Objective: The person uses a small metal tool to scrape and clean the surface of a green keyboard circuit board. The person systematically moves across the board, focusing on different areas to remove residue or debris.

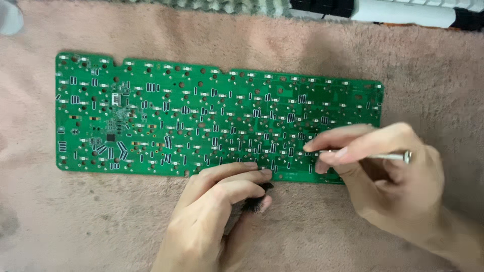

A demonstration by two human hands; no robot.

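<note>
A pink fleece mat [302,45] carries a green keyboard circuit board [201,121], lying flat. At its lower edge, the right hand [388,171] pinches a slim metal tool [373,156], while the left hand [217,211] closes on a small dark brush [256,201]. Judged step: working on the board's contacts; next needs a steady tip.

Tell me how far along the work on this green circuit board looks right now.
Done: the green circuit board lies bare and flat on the pink cloth. In hand: the right hand holds a thin metal tool at the board's lower right, while the left hand steadies the bottom edge and pinches something small and dark. Left: the pictures cannot settle how much of the board remains.
</note>
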